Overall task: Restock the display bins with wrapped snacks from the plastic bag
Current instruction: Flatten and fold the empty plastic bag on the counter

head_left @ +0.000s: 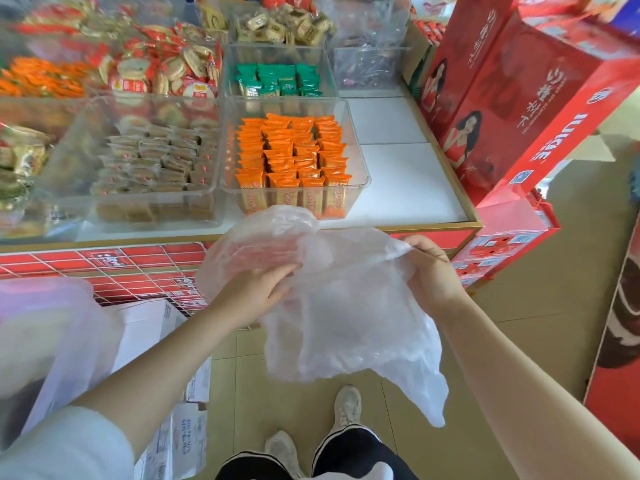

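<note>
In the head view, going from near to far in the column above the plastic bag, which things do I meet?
Plastic bag held by both hands → bin of orange snacks → bin of green snacks → bin of beige snacks.

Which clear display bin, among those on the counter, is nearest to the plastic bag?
The bin of orange packets; its front wall stands just behind the plastic bag.

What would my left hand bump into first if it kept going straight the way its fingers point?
Probably the plastic bag: the left hand already has its fingertips in the bag's folds, pointing up and right. Beyond that film, depth is unclear.
</note>
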`<action>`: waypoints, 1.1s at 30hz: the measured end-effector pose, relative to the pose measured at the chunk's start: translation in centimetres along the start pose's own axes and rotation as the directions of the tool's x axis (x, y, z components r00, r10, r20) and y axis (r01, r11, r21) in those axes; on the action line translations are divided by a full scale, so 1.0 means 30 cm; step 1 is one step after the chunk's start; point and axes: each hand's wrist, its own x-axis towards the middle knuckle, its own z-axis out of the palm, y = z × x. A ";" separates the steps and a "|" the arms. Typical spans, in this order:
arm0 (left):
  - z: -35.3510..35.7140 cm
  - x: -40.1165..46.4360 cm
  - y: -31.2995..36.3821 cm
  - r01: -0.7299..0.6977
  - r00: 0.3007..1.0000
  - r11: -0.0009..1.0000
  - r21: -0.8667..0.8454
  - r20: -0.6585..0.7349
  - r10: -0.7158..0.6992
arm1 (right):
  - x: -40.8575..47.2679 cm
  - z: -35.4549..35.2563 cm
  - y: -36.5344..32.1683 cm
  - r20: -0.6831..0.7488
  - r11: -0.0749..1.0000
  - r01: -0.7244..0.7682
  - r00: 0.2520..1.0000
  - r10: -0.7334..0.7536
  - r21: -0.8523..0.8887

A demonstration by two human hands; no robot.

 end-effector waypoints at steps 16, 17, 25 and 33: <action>-0.006 -0.040 0.018 -0.084 0.977 0.996 0.034 -0.194 0.089 | -0.056 0.006 0.027 -0.073 0.816 -0.030 0.997 -0.015 -0.578; -0.009 -0.026 -0.008 -0.044 0.951 0.995 0.095 -0.302 0.071 | -0.062 0.003 0.017 -0.044 0.841 -0.032 0.999 0.009 -0.540; 0.006 0.098 -0.170 0.609 0.784 0.791 0.055 0.106 -0.611 | -0.044 -0.018 0.006 -0.046 0.849 -0.047 0.999 0.026 -0.526; 0.053 0.114 -0.089 0.617 0.673 0.124 -0.777 0.440 -0.594 | -0.033 -0.044 0.058 -0.169 0.769 -0.092 0.985 -0.022 -0.633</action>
